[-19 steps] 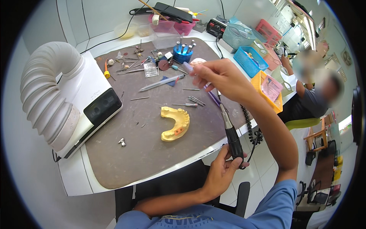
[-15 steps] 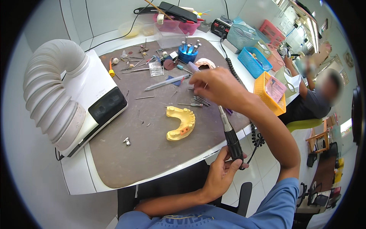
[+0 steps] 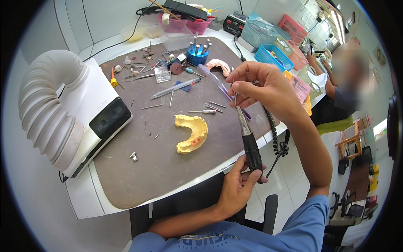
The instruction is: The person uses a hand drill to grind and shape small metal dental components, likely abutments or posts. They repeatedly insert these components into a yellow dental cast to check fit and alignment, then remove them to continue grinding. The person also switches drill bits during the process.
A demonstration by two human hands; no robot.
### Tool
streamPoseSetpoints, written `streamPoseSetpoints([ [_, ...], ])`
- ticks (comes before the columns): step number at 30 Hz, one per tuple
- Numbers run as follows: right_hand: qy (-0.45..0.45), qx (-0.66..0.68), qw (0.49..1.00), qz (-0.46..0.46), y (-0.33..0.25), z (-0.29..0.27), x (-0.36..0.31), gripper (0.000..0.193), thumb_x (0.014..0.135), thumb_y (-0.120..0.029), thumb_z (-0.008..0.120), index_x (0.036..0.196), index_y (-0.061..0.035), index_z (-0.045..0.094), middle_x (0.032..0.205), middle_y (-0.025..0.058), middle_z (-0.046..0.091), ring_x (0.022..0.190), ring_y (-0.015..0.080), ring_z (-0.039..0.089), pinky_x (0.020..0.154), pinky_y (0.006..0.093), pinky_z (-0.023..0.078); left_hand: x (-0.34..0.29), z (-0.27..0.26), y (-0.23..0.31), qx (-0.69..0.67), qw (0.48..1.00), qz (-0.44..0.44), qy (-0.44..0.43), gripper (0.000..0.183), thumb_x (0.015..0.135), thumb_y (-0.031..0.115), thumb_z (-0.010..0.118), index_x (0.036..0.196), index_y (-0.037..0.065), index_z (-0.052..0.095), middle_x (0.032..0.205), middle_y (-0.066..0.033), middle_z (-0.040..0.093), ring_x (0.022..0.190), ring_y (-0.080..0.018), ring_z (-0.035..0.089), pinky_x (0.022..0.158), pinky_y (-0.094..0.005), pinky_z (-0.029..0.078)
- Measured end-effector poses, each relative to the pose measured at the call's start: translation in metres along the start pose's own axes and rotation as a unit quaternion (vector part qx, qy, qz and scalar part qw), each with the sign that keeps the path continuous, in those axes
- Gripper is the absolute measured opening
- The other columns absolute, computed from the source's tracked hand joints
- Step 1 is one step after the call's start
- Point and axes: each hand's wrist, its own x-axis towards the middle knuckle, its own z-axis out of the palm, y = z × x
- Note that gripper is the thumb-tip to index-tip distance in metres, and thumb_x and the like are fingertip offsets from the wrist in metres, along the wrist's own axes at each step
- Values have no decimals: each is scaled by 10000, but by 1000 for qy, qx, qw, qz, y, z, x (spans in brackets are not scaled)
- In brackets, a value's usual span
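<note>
My left hand (image 3: 236, 185) is wrapped round the lower, black end of a rotary handpiece (image 3: 252, 152), which points up and away from me. Above its silver nose, the thumb and fingers of my right hand (image 3: 268, 90) pinch a thin metal bur (image 3: 235, 99). The bur's lower end is at the nose opening; how deep it sits I cannot tell. Left of the handpiece, a yellow dental cast (image 3: 200, 131) with an orange-pink patch lies on the brown mat (image 3: 138, 180). Several loose burs (image 3: 212, 108) lie beyond the cast.
A white extractor with a ribbed hose (image 3: 42, 101) stands at the left. Toward the back are a blue bur stand (image 3: 196, 57), a clear pen (image 3: 174, 88) and a pink model (image 3: 217, 65). Baskets (image 3: 275, 58) line the right side, where another person (image 3: 336, 98) sits. A coiled cord (image 3: 273, 126) hangs beside the handpiece.
My right hand has come from above the loose burs to the handpiece's nose, and a bur now shows in its fingers. My left hand keeps its hold. The view has shifted slightly.
</note>
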Motion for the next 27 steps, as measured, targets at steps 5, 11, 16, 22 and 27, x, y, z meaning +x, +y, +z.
streamPoseSetpoints([
  [5, -6, 32, 999, -14, 5, -6, -6, 216, 908, -133, 648, 1057, 24, 648, 897, 83, 697, 768, 116, 693, 667, 236, 578, 0, 0, 2, 23, 1000, 7, 2, 472, 1011, 178, 553, 1395, -30, 373, 1152, -174, 583, 936, -218, 665, 856, -326, 543],
  [11, -9, 7, 1000, -20, 6, -9, -3, 212, 913, -131, 651, 1072, 9, 652, 894, 80, 700, 775, 119, 694, 666, 243, 585, 0, 1, 3, 25, 1000, 8, 4, 475, 1012, 171, 552, 1405, -29, 375, 1135, -164, 595, 916, -209, 667, 842, -317, 522],
  [16, -35, -25, 999, -21, 7, -20, -1, 204, 907, -142, 667, 1042, 11, 672, 879, 73, 702, 776, 112, 690, 662, 240, 584, 1, 0, 4, 30, 999, 12, -1, 472, 1012, 161, 548, 1407, -36, 380, 1125, -161, 598, 907, -206, 664, 830, -309, 517],
  [22, -46, -13, 999, 3, 13, -17, -3, 212, 889, -145, 690, 1030, 13, 694, 868, 64, 706, 755, 95, 679, 687, 230, 578, 2, 0, 9, 19, 1000, 2, 4, 470, 1011, 152, 546, 1405, -45, 382, 1124, -162, 594, 899, -199, 655, 826, -309, 525],
  [27, -55, 12, 998, 28, 18, -19, 1, 230, 872, -145, 716, 1039, 10, 692, 864, 64, 704, 751, 95, 682, 662, 222, 580, 2, -1, 7, 2, 1000, 4, -2, 468, 1012, 155, 545, 1403, -44, 383, 1131, -164, 588, 905, -201, 653, 832, -315, 534],
])
